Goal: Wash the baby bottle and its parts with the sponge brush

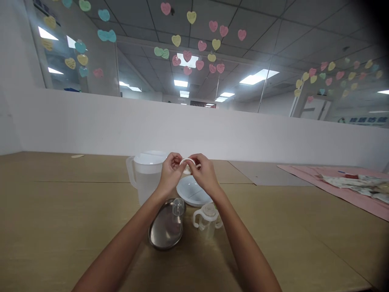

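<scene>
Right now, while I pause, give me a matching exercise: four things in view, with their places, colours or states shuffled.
1. White round piece
2. Pitcher
3. Metal tray
4. Sheet at far right

A. Pink
B. Shiny silver
C. Held between left hand and right hand
D. Whitish, one handle showing

Pairs: 1-C, 2-D, 3-B, 4-A.

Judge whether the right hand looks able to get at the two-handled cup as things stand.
Probably yes, though the right hand would first have to let go of the small white piece; nothing visible covers the top of the two-handled cup.
</scene>
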`<state>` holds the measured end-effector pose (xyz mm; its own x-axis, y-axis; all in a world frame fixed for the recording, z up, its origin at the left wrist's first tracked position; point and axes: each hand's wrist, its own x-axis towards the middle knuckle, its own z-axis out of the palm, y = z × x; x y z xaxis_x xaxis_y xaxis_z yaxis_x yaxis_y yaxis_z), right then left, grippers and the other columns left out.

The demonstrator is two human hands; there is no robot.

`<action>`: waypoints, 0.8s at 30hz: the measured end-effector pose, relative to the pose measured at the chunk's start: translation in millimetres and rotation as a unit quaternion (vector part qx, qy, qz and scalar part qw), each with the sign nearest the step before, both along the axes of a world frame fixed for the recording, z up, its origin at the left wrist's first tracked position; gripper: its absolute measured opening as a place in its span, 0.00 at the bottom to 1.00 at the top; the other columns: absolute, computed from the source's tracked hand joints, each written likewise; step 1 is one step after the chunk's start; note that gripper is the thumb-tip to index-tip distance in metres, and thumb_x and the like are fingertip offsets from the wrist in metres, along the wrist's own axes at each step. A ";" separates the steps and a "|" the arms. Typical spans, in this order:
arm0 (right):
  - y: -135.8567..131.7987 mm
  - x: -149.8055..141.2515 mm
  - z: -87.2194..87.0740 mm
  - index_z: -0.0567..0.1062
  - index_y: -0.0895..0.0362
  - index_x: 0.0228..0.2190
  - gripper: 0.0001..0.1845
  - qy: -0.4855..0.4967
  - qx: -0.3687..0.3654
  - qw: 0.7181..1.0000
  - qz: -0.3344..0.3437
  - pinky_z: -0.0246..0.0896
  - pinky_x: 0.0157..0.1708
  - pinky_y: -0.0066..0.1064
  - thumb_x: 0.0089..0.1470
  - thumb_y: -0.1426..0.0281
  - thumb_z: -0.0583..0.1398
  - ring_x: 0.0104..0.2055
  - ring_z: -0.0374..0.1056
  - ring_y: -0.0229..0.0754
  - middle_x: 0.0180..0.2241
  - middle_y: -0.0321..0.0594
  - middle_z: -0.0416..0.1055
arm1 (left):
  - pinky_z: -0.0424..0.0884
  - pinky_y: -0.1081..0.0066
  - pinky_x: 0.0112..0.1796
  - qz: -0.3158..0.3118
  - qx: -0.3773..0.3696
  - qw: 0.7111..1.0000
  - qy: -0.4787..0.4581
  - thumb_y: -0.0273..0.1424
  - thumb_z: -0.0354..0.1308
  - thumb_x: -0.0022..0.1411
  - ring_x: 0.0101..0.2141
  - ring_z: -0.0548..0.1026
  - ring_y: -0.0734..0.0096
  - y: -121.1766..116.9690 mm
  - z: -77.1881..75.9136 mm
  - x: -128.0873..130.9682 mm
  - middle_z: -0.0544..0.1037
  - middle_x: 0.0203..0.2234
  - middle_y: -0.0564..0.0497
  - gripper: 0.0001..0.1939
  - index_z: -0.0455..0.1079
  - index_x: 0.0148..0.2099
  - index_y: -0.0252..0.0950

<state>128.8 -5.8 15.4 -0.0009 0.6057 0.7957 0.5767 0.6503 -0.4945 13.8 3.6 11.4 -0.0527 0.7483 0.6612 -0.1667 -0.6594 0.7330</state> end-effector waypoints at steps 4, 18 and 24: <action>5.1 6.5 -1.7 0.71 0.57 0.33 0.17 0.046 -0.040 0.997 0.049 0.64 0.24 0.28 0.49 0.57 0.54 0.30 0.64 0.37 0.30 0.40 0.67 | 0.66 0.72 0.37 -0.036 -0.076 0.996 -0.006 0.33 0.58 0.46 0.35 0.71 0.71 5.6 -2.9 0.4 0.73 0.32 0.50 0.14 0.67 0.37 0.34; 2.4 -8.8 -5.9 0.67 0.58 0.30 0.10 0.088 0.006 0.996 0.008 0.62 0.30 0.28 0.50 0.64 0.53 0.30 0.64 0.36 0.28 0.39 0.67 | 0.64 0.69 0.42 0.096 0.068 0.991 0.059 0.34 0.51 0.57 0.39 0.70 0.68 2.4 -9.8 6.6 0.73 0.36 0.46 0.12 0.70 0.39 0.34; -0.8 -11.8 -6.8 0.67 0.58 0.29 0.10 0.117 0.012 0.993 0.027 0.63 0.27 0.27 0.50 0.63 0.54 0.28 0.63 0.35 0.27 0.37 0.66 | 0.64 0.71 0.40 0.112 0.123 0.980 0.111 0.35 0.50 0.58 0.38 0.69 0.69 5.0 -9.8 -1.0 0.71 0.36 0.48 0.11 0.68 0.40 0.36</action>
